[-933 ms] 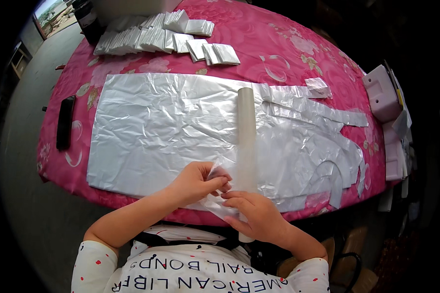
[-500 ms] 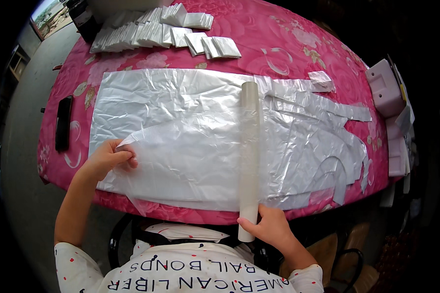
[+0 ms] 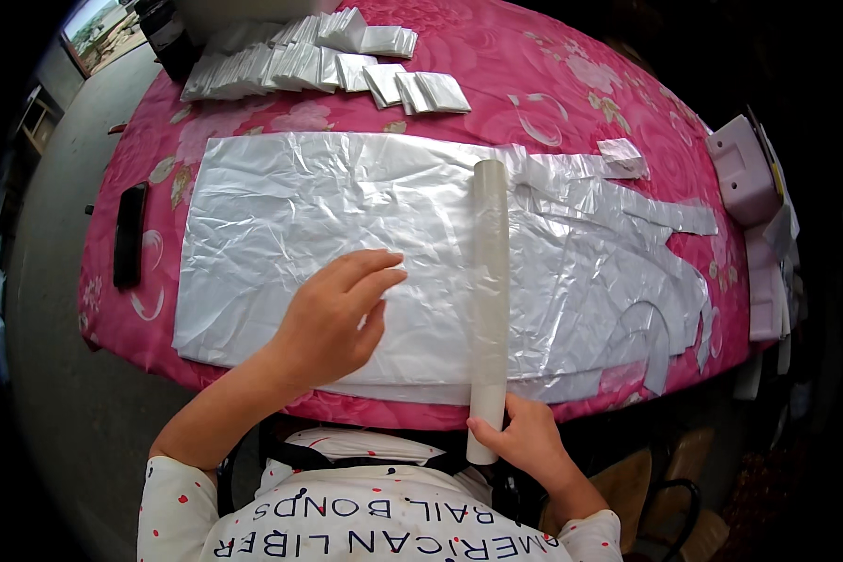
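Observation:
A broad stack of thin, whitish plastic sheets (image 3: 384, 201) lies crinkled on the table, its right end cut into curved strips. Across it rests a long translucent roll (image 3: 490, 244) of plastic film, its near end jutting past the table's front edge. My right hand (image 3: 525, 440) grips that end, thumb on top and the other fingers mostly hidden beneath. Left of the roll, my left hand (image 3: 340, 314) hovers over the sheets with its fingers spread and nothing in them.
Pink flowered cloth (image 3: 553, 56) covers the table. Several folded plastic packets (image 3: 347, 70) stand in rows at the far left, by a dark jar (image 3: 166, 37). A black phone (image 3: 130, 234) lies at left. Pale pink plastic holders (image 3: 742, 173) line the right edge.
My left hand has let go of the film's loose edge and moved right, toward the roll. The raised film no longer shows over the stack. My right hand keeps its hold.

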The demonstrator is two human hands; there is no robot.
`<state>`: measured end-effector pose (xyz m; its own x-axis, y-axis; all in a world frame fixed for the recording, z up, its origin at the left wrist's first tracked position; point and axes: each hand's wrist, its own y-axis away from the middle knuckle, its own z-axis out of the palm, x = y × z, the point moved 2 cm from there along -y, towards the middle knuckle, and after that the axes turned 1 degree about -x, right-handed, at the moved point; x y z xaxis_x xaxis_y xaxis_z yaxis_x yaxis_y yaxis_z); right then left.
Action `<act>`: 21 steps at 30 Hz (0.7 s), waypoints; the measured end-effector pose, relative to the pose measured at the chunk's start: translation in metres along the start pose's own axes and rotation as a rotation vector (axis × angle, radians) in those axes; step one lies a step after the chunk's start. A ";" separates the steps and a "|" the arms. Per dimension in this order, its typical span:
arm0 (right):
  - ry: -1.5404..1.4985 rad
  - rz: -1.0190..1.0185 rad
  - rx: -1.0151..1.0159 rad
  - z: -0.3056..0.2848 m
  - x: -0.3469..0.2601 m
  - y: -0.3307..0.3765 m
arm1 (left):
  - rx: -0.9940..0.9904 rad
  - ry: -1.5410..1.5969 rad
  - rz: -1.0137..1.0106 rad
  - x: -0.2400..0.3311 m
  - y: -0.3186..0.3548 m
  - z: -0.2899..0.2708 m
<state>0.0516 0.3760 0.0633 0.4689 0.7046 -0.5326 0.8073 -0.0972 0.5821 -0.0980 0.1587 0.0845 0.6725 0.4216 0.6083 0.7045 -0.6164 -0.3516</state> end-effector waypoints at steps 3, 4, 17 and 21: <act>-0.010 0.000 0.006 0.000 0.002 0.004 | -0.074 0.047 0.055 0.016 -0.009 0.071; -0.023 0.007 0.007 0.002 0.003 0.007 | -0.091 0.022 0.048 0.018 -0.011 0.089; -0.071 -0.078 0.084 -0.034 -0.010 -0.027 | -0.271 -0.238 0.018 0.010 -0.002 0.121; -0.200 -0.153 0.119 -0.048 -0.019 -0.084 | -0.241 -0.235 0.043 0.011 -0.004 0.119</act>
<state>-0.0421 0.4048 0.0539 0.3906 0.5655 -0.7264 0.9049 -0.0910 0.4157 -0.0671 0.2446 0.0081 0.7539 0.5164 0.4062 0.6196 -0.7644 -0.1783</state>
